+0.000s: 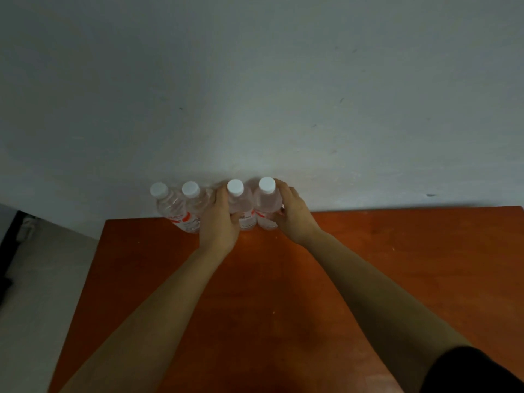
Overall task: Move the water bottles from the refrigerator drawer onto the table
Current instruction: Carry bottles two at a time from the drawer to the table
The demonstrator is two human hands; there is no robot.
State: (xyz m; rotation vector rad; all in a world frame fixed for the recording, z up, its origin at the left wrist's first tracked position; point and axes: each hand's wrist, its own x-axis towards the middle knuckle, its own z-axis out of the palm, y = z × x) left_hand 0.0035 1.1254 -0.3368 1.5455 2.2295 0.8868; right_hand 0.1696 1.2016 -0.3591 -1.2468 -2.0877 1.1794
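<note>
— Two nearest entries, please?
— Item 1: black sleeve [476, 370] on the right arm, 5 o'clock. Item 2: orange-brown desk [397, 265], with both bare forearms stretched over it toward 12 o'clock.
— Hands?
— Item 3: left hand [218, 222], fingers [219, 194] wrapped round the third bottle [241, 205] in the row. Item 4: right hand [295, 217], at 3 o'clock of the left hand, fingers curled round the fourth bottle [266, 202], their tips showing behind its shoulder.
— Bottles in full?
— Four: clear, with white caps and red-and-white labels. All stand upright in a close row at the desk's far edge, 11 to 12 o'clock. The first bottle [167, 204] and second bottle [194, 205] stand unheld at 9 o'clock of the left hand, the second just beside it.
— Beyond?
— Item 5: pale wall [255, 80], directly behind the row. Item 6: light floor [42, 279], 8 o'clock, off the desk's left edge.
</note>
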